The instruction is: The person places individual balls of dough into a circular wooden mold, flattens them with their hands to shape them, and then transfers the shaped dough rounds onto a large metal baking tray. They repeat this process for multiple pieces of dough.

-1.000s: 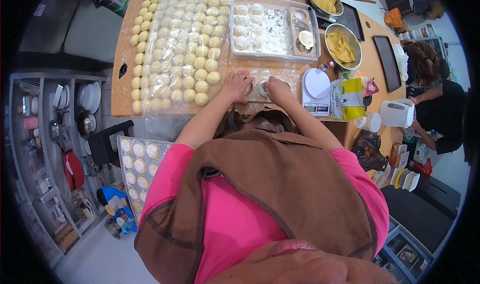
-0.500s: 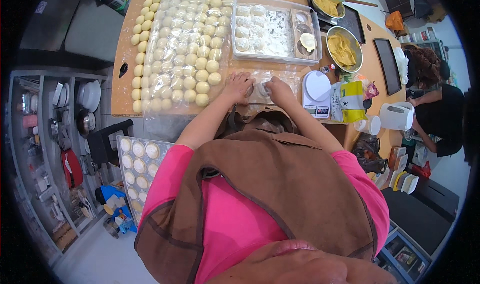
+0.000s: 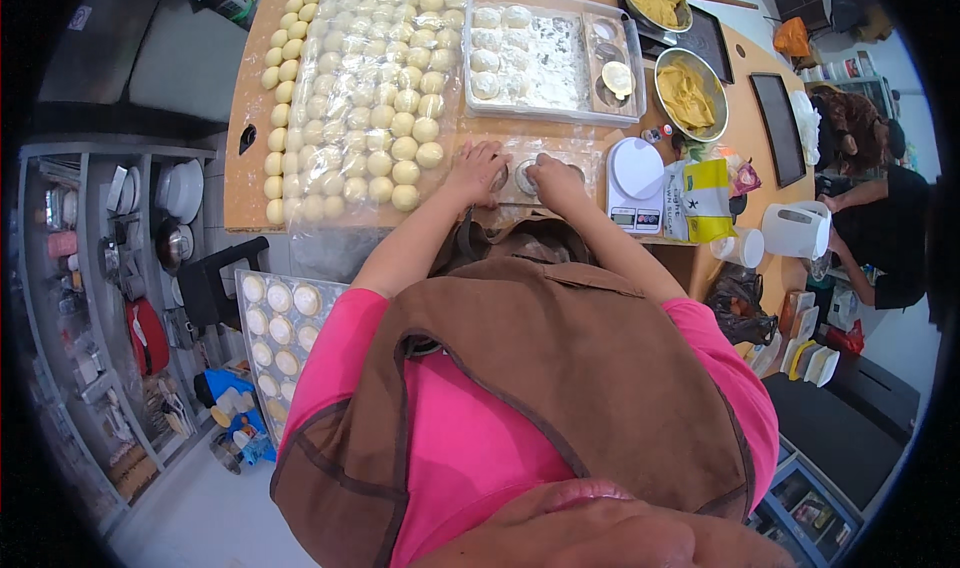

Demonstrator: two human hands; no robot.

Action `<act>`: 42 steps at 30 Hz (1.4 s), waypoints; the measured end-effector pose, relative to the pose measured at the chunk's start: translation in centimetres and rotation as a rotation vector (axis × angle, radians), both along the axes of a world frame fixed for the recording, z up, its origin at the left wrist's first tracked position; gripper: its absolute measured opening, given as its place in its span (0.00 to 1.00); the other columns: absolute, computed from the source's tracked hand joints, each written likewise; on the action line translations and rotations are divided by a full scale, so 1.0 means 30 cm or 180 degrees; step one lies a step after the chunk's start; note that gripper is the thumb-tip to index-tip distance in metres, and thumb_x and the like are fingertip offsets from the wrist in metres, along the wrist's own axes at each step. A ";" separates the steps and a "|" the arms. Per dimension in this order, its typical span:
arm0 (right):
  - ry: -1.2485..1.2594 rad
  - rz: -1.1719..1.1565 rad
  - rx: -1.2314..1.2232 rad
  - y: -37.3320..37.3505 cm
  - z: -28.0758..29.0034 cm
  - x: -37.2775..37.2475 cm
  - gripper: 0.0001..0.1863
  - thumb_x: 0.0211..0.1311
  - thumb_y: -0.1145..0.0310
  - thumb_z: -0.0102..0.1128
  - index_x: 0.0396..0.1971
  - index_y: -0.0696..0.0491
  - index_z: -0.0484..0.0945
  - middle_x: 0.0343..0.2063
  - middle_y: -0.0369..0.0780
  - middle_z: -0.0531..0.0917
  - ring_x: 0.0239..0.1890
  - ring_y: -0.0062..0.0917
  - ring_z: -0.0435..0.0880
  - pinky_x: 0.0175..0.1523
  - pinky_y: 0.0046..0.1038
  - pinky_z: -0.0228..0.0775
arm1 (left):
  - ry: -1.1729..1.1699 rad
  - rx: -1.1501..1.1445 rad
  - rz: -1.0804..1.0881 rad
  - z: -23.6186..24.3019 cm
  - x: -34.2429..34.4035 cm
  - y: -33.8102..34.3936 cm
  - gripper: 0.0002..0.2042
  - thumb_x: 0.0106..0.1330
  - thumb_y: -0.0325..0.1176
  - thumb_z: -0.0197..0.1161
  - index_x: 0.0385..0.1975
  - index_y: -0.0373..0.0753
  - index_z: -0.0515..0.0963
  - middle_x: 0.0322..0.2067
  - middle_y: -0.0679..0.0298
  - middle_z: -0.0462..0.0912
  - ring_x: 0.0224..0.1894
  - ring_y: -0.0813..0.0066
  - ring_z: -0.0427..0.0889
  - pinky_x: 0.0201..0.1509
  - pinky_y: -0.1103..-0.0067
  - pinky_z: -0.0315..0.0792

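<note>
In the head view, the only one I have, I see the person's two hands near the front edge of the table (image 3: pixel 243 193). The left hand (image 3: pixel 478 173) lies with its fingers stretched forward; whether they grip something, I cannot tell. The right hand (image 3: pixel 556 180) has bent fingers and touches the side of a whitish round piece (image 3: pixel 525 176), which lies between both hands; I cannot tell if it is pinched or only pressed.

To the left of the hands, many yellow balls (image 3: pixel 405 173) are in rows, most of them under a clear sheet (image 3: pixel 335 253). Beyond the hands is a clear tub (image 3: pixel 550 118) with white powder, floured balls (image 3: pixel 486 60) at its left side and a brown board (image 3: pixel 594 63) with round hollows at its right.

Just beside the right hand, I find a white scale (image 3: pixel 637 173), then a yellow-and-white bag (image 3: pixel 706 203). Farther away, a metal bowl (image 3: pixel 722 116) holds yellow paste (image 3: pixel 685 93). At the far right, a co-worker (image 3: pixel 895 233) in black has one hand close to a white jug (image 3: pixel 795 230).
</note>
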State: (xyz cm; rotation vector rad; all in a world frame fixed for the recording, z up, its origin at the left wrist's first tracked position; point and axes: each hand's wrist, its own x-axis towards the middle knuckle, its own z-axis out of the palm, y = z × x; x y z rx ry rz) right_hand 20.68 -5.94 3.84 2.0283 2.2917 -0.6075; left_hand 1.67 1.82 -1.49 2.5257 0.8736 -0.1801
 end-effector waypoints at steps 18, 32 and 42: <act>0.0566 -0.0115 0.0375 0.009 -0.016 0.079 0.06 0.53 0.74 0.56 0.30 0.54 0.79 0.34 0.48 0.78 0.41 0.43 0.80 0.45 0.41 0.73 | 0.0054 -0.0025 0.0013 0.020 0.020 0.001 0.47 0.34 0.44 0.77 0.62 0.51 0.63 0.65 0.55 0.58 0.70 0.55 0.54 0.73 0.54 0.42; 0.0900 -0.1621 0.1207 -0.043 0.157 0.403 0.17 0.44 0.75 0.64 0.39 0.56 0.81 0.35 0.48 0.79 0.42 0.44 0.79 0.46 0.39 0.71 | -0.0613 0.0033 0.0394 0.092 -0.074 -0.060 0.41 0.32 0.43 0.76 0.54 0.47 0.67 0.63 0.50 0.59 0.68 0.50 0.54 0.72 0.56 0.43; -0.0012 -0.0375 0.0787 -0.012 -0.085 0.314 0.19 0.51 0.67 0.63 0.46 0.54 0.78 0.51 0.48 0.75 0.58 0.42 0.71 0.60 0.41 0.65 | -0.1416 0.0468 0.2732 0.225 -0.427 -0.328 0.39 0.34 0.36 0.78 0.51 0.41 0.64 0.63 0.46 0.57 0.66 0.46 0.56 0.70 0.61 0.53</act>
